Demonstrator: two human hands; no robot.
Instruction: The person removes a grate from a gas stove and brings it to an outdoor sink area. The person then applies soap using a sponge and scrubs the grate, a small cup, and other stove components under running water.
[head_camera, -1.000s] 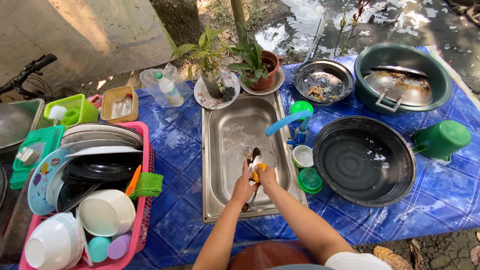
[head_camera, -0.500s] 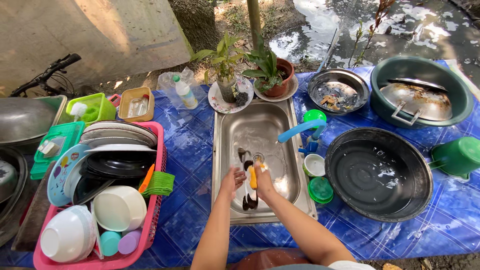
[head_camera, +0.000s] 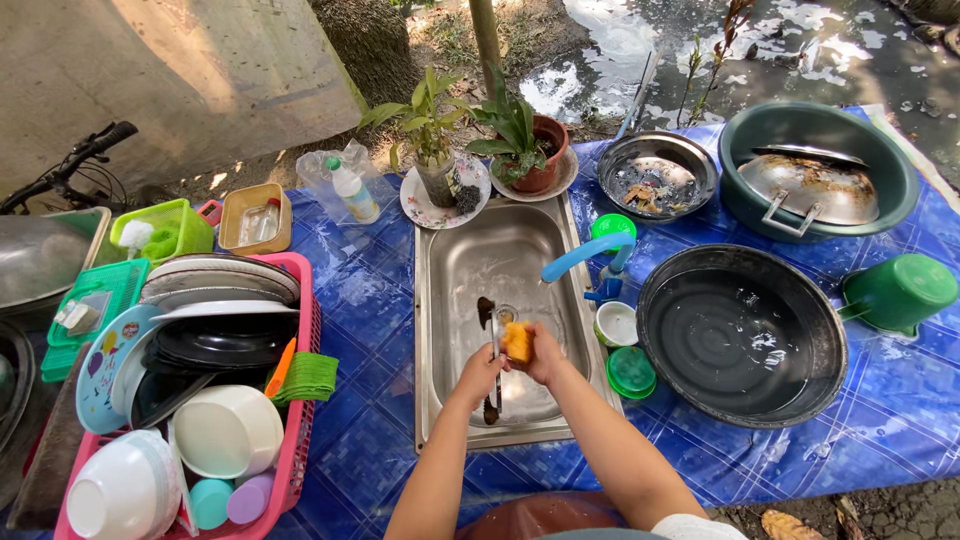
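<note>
Left hand: the left hand (head_camera: 478, 376) is over the near part of the rectangular stainless steel sink (head_camera: 470, 250), fingers curled round the handle of a long dark-ended metal utensil (head_camera: 491, 350); more than one utensil may be in the grip, I cannot tell.
Right hand: the right hand (head_camera: 545, 352) is closed on a yellow-orange scrubbing sponge (head_camera: 517, 342), which sticks out from the fingers toward the left hand.
Sponge and utensil: the sponge is pressed against the utensil's shaft, just right of it, between the two hands; the utensil runs away from the person, its dark far end reaching toward the sink's middle and its near end below the left hand.
Sink: set into the middle of the counter (head_camera: 370, 300), which is covered by a blue checked plastic sheet; a blue curved tap spout (head_camera: 578, 255) reaches over the sink's right rim.
Right of the sink: a small white cup with a green rim (head_camera: 614, 323) and a round green lid (head_camera: 630, 370) stand just beside the rim; beyond them a large round black basin (head_camera: 742, 335) holds a little water.
Far right corner: a dark green plastic tub (head_camera: 818, 170) holds a metal pan lid; a green plastic dipper (head_camera: 895, 290) lies at the right edge.
Far edge: two potted plants (head_camera: 480, 150) on plates and a round metal bowl (head_camera: 655, 175).
Left side: a pink plastic dish rack (head_camera: 300, 400) filled with plates and white bowls.
</note>
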